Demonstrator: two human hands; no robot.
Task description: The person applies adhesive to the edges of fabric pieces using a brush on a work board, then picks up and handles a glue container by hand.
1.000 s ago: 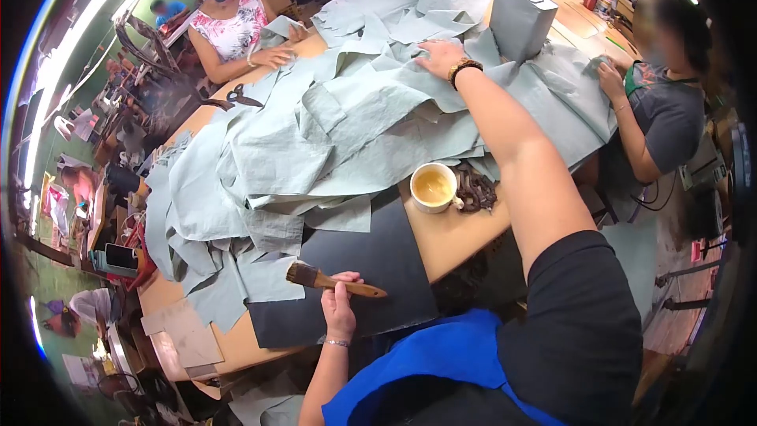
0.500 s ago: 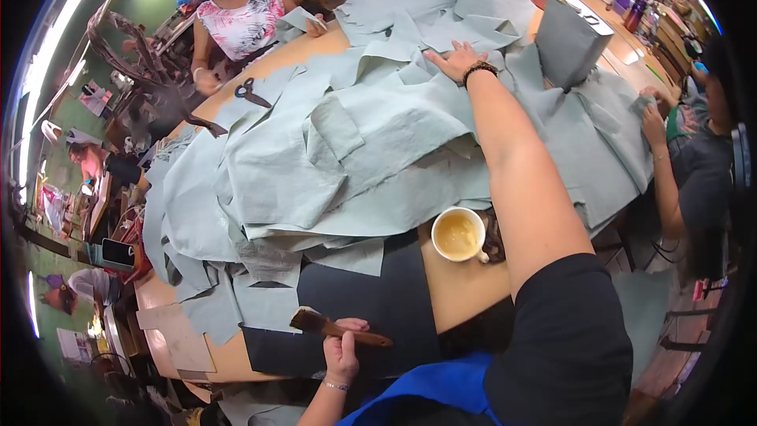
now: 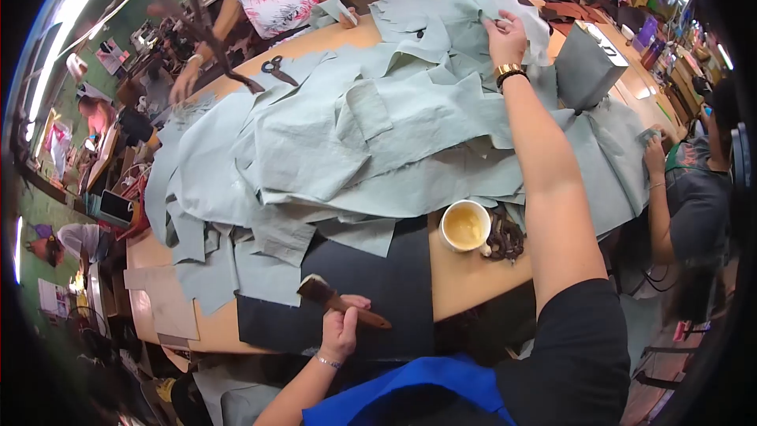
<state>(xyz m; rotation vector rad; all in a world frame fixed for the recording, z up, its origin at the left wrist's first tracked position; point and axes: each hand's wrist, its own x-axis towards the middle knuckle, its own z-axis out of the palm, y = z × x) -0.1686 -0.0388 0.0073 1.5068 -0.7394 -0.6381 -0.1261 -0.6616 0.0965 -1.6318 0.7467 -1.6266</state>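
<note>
My left hand [image 3: 341, 333] is closed round the wooden handle of a paintbrush [image 3: 335, 298], above a dark flat sheet [image 3: 378, 268] at the table's near edge. The bristles point up and left, pale at the tip. Stretched far across the table, my right hand [image 3: 506, 38] pinches the edge of a grey-green leather piece [image 3: 475, 9], whose pale underside shows beside the fingers. Many overlapping leather pieces [image 3: 307, 158] spread beneath and around it. A white cup [image 3: 465, 226] with yellowish paste or liquid inside stands at the near side, right of the dark sheet.
Scissors [image 3: 278, 70] lie at the far left. A grey box-like block [image 3: 590, 67] stands right of my right hand. Beside the cup is a dark coiled bundle [image 3: 507, 238]. One person [image 3: 280, 0] sits across the table, another person [image 3: 694, 189] at the right.
My right hand has gone from lying spread on the leather to pinching a piece farther away, lifting its edge. My left hand still holds the brush, now tilted more steeply.
</note>
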